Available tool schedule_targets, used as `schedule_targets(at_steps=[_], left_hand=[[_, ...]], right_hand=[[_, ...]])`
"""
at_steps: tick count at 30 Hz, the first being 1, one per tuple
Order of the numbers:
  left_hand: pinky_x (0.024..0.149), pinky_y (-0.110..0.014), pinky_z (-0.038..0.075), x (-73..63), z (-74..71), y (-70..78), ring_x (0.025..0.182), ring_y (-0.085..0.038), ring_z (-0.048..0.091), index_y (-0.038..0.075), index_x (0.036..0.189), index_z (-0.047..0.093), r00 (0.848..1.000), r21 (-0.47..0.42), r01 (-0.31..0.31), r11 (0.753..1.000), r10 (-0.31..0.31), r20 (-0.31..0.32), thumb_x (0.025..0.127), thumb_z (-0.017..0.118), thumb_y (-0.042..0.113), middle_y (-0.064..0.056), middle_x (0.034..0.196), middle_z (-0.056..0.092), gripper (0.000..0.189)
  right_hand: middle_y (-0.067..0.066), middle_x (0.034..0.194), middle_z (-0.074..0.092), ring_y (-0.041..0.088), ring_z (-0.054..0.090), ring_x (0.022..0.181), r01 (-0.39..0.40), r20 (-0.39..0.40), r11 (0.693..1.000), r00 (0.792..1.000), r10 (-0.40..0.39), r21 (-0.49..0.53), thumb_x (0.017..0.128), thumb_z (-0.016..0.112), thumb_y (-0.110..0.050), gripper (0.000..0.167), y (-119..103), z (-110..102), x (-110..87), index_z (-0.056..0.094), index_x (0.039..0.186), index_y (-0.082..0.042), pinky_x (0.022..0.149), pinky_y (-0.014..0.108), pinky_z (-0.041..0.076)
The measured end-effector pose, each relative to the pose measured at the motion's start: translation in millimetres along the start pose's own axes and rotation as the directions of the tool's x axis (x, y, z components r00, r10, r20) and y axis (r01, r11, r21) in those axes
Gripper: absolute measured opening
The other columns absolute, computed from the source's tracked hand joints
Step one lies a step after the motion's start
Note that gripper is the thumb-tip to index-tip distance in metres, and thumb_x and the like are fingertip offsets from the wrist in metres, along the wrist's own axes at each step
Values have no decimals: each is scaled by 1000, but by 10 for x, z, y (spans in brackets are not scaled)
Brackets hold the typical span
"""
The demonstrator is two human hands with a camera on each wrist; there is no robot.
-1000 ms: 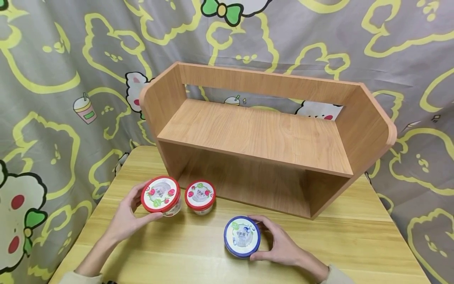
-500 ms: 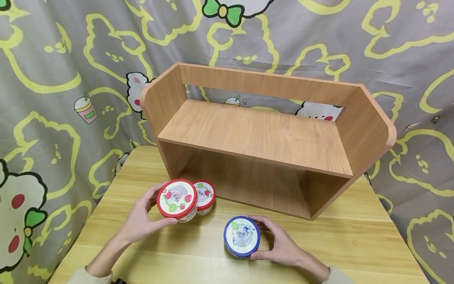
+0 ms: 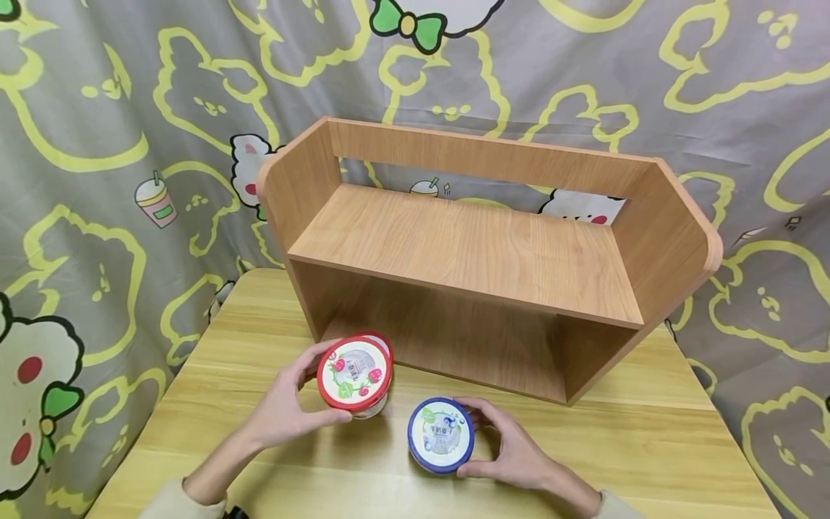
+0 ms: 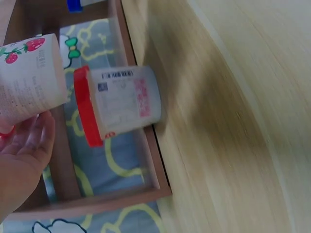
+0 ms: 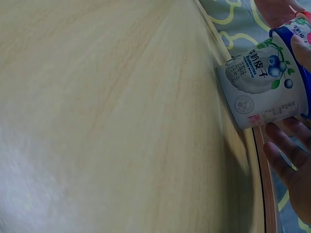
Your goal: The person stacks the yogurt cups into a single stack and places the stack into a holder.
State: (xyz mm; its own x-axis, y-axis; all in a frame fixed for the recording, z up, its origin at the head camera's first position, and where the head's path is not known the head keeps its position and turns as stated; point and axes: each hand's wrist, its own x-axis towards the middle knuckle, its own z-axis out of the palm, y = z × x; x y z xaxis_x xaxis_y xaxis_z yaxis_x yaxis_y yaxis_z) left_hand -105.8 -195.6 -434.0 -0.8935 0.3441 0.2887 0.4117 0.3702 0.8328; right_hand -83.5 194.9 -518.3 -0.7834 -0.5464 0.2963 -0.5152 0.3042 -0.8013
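Observation:
My left hand (image 3: 292,404) grips a strawberry yogurt cup (image 3: 355,371) with a red lid, its thumb and fingers round the sides. That cup is held up above the table. Just behind and partly under it is a second red-lidded cup (image 4: 126,99), mostly hidden in the head view; the left wrist view shows a gap between the two. My right hand (image 3: 509,447) holds a blueberry yogurt cup (image 3: 441,436) with a blue lid, thumb in front and fingers behind. This blue-lidded cup (image 5: 262,80) stands upright on the table.
A two-level wooden shelf (image 3: 467,252) stands at the back of the wooden table (image 3: 648,440). The second red-lidded cup is close to its front left corner. A grey patterned curtain (image 3: 194,144) hangs behind and at both sides.
My left hand has carried its strawberry cup to the right, from beside the second red-lidded cup to above and in front of it. The right hand and blue-lidded cup have stayed put.

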Motion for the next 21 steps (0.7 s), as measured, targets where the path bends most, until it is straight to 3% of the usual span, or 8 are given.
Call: schedule_targets(at_steps=[21], left_hand=[[112,-31,54,116,363,176,129,-10,63,27,155,47,996,-32,31,999,-28,86,74,98,31,1,145,65,95]], right_hand=[[2,136,69,6,64,116,-18,4,1000,1000,18,1,75,97,-31,92,-3,10,16,50,153,-19,99,28,58]])
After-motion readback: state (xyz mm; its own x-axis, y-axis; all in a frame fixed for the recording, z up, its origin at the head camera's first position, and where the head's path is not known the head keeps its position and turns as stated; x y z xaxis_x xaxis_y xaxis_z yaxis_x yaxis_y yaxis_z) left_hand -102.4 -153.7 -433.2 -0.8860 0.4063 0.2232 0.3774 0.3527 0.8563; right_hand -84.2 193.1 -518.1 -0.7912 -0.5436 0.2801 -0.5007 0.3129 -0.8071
